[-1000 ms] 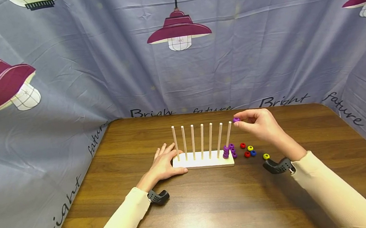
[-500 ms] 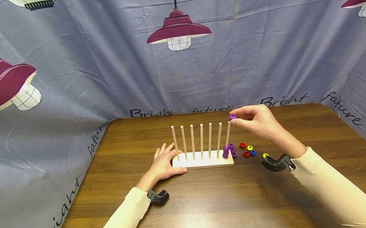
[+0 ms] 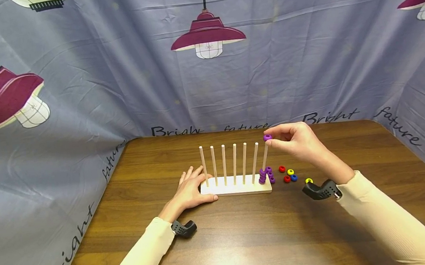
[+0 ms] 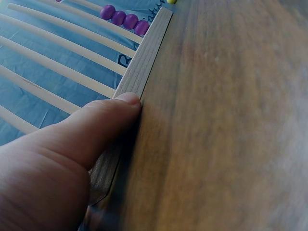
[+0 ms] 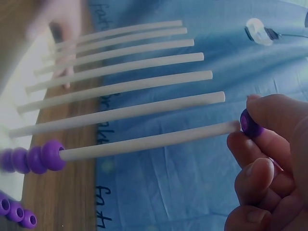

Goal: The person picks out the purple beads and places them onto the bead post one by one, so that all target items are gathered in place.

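Note:
A pale wooden peg rack (image 3: 227, 190) with several upright rods stands on the table. My left hand (image 3: 185, 193) grips its left end, the thumb (image 4: 108, 118) along the front edge and the index finger behind; the other fingers are spread. Purple beads (image 5: 36, 159) are stacked low on the rightmost rod (image 5: 154, 139). My right hand (image 3: 296, 142) pinches another purple bead (image 3: 267, 137) between thumb and fingers at that rod's tip. In the right wrist view, the held bead (image 5: 251, 124) meets the rod's end; whether the rod has entered its hole, I cannot tell.
Loose purple beads (image 3: 270, 175) lie close to the rack's right end. Farther right on the wooden table (image 3: 248, 237) are red beads (image 3: 282, 169), yellow beads (image 3: 290, 172) and a blue bead (image 3: 294, 178). A printed curtain (image 3: 207, 89) hangs behind.
My right hand has moved left with the purple bead, from beside the rightmost rod to its tip. My left hand has stayed on the rack.

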A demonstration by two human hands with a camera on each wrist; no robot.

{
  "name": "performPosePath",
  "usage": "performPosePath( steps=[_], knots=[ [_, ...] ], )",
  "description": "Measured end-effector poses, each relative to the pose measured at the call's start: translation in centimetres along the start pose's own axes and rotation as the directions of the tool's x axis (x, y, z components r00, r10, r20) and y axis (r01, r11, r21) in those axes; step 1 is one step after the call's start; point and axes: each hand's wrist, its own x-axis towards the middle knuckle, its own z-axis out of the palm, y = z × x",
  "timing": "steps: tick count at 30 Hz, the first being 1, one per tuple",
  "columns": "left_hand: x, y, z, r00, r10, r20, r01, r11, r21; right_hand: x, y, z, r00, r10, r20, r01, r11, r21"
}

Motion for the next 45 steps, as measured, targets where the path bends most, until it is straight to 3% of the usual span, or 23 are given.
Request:
performPosePath(
  steps=[45],
  knots=[
    [-0.07, 0.12, 0.13, 1.0, -0.005, 0.009, 0.005, 1.0, -0.005, -0.65, 0.73, 0.42, 0.999, 0.022, 0.034, -0.022, 1.0, -0.002]
  ],
)
